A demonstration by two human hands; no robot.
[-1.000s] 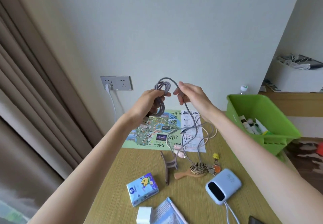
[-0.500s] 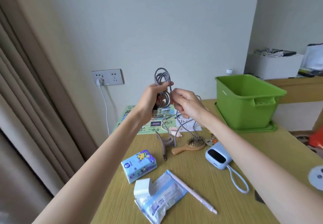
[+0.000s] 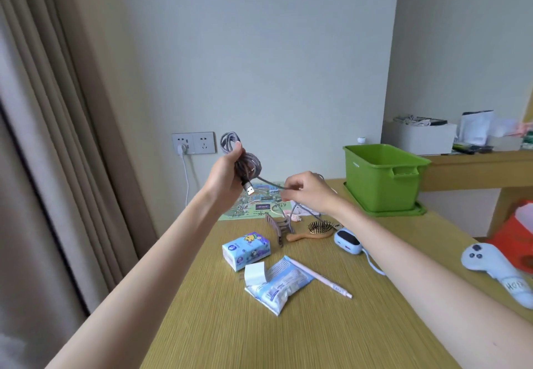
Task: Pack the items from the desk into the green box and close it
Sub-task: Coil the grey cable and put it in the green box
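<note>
Above the table (image 3: 259,334), your left hand (image 3: 223,178) grips a coiled gray cable (image 3: 251,164). Your right hand (image 3: 310,192) pinches its loose end. The green box (image 3: 377,187) stands open, far back on the right. A tissue pack (image 3: 246,249), brush (image 3: 317,230) and pen (image 3: 320,278) lie below your hands.
</note>
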